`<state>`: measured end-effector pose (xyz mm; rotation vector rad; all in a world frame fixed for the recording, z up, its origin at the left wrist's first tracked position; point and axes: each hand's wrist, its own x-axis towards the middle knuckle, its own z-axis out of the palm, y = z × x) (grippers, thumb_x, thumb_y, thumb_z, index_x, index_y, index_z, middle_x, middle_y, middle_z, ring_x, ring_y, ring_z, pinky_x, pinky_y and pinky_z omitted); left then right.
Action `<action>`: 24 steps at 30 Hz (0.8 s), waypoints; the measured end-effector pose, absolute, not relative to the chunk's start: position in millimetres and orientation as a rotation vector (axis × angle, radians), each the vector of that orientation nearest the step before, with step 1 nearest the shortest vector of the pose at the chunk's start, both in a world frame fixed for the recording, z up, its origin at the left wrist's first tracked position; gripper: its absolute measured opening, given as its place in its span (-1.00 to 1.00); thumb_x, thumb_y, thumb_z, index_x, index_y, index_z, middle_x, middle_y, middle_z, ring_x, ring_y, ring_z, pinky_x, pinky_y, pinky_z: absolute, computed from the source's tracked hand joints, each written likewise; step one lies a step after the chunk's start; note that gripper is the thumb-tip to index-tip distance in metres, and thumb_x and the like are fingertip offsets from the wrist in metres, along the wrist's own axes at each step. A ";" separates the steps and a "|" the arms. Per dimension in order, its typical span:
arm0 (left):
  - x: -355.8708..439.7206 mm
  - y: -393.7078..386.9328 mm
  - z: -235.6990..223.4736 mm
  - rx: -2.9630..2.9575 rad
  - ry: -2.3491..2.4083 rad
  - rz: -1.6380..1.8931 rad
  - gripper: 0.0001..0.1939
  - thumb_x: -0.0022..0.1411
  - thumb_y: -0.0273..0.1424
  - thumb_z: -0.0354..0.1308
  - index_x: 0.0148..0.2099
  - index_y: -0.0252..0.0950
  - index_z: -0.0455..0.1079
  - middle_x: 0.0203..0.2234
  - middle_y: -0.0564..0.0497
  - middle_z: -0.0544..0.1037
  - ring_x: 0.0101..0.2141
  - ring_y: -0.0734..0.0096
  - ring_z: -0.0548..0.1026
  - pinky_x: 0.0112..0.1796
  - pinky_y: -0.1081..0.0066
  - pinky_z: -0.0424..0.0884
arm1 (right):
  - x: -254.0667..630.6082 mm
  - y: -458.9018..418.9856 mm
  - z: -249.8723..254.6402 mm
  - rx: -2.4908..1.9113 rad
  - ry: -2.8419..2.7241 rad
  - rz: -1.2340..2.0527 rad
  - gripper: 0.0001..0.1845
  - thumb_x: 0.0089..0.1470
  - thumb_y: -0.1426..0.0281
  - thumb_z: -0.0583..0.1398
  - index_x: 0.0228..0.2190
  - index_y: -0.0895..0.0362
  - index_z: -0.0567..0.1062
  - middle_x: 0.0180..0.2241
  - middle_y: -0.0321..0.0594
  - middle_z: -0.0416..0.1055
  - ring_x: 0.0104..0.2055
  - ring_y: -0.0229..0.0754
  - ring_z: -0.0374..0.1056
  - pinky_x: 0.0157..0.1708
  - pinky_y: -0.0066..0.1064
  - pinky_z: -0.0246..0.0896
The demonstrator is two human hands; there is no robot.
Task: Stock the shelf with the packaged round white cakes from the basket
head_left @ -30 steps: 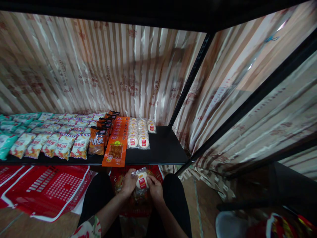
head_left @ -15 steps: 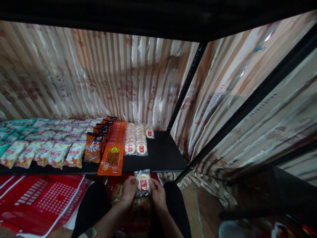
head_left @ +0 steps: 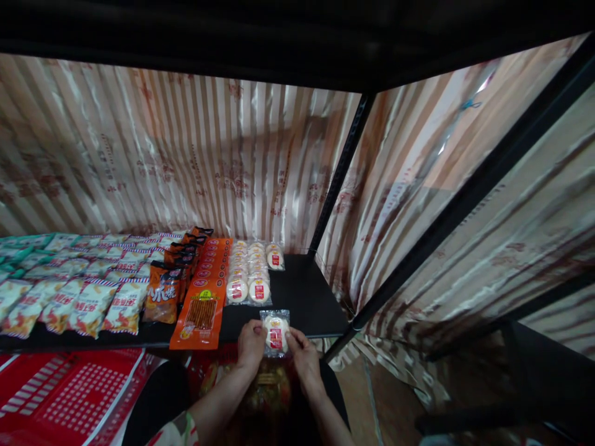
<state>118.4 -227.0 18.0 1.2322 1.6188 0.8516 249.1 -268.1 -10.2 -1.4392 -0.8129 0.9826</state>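
Between my two hands is a clear packet of round white crackers (head_left: 276, 333) with a red label. My left hand (head_left: 251, 344) pinches its left edge, and my right hand (head_left: 303, 357) pinches the right edge. The packet is over the front edge of the black shelf (head_left: 302, 313). Behind it, two columns of the same cracker packets (head_left: 248, 282) lie on the shelf, with a single cracker packet (head_left: 275, 256) at the back of a third column. Left of these lies a long orange bag of stick snacks (head_left: 203, 303).
Farther left are orange-brown snack bags (head_left: 162, 294), rows of white snack bags (head_left: 93, 303) and green bags (head_left: 28, 259). Red baskets (head_left: 74, 390) stand below the shelf. A black post (head_left: 418, 198) rises at right, a striped curtain (head_left: 186, 148) hangs behind, and a dark shelf (head_left: 209, 40) spans overhead.
Both hands have moved forward with the cracker packet, from in front of the shelf to over its front edge. The view has tilted and shifted slightly.
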 end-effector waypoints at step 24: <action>186.2 -156.4 47.8 1.456 1.617 0.831 -0.68 0.06 -0.64 -0.06 -0.16 -0.39 0.40 -0.22 -0.12 0.51 -0.17 0.37 0.43 -0.16 0.50 0.26 | 307.2 -172.9 7.6 -1.529 -0.877 0.828 -0.58 -0.32 0.10 0.21 -0.45 0.16 0.55 -0.51 -0.18 0.52 -0.44 -0.12 0.39 -0.45 -0.40 0.23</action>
